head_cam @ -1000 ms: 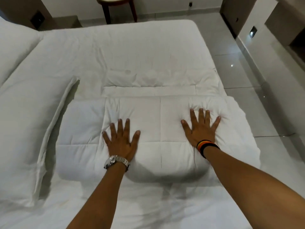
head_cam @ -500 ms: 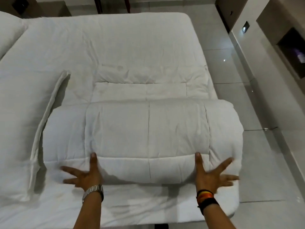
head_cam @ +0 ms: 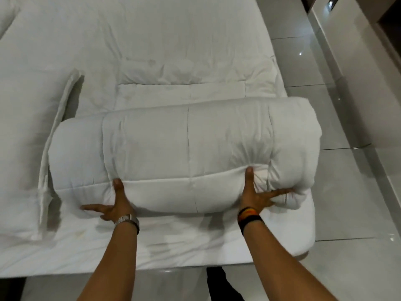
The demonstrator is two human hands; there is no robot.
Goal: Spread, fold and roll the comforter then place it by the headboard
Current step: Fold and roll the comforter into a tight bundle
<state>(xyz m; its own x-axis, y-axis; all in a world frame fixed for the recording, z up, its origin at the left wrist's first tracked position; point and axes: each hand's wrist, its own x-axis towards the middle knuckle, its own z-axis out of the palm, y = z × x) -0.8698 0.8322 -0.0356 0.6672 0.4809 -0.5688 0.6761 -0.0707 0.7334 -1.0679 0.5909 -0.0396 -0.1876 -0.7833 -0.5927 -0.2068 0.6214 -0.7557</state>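
The white quilted comforter (head_cam: pixel 186 153) lies as a thick roll across the near end of the bed (head_cam: pixel 152 246), its unrolled tail flat behind it. My left hand (head_cam: pixel 115 203) is tucked under the roll's near lower edge left of centre, thumb pressed up into the fabric, fingers spread along the sheet. My right hand (head_cam: pixel 256 194) grips the roll right of centre, thumb dug into a bunched crease, fingers reaching under the right end. The headboard is not in view.
A white pillow (head_cam: pixel 23 148) lies along the bed's left side, close to the roll's left end. The bed's right edge drops to a glossy tiled floor (head_cam: pixel 347 192), with a wall and cabinet further right. My legs stand at the bed's foot.
My hands left the top of the comforter, came down to its near edge and now grip under the roll. The roll has grown thicker and rounder. The view has shifted closer and lower.
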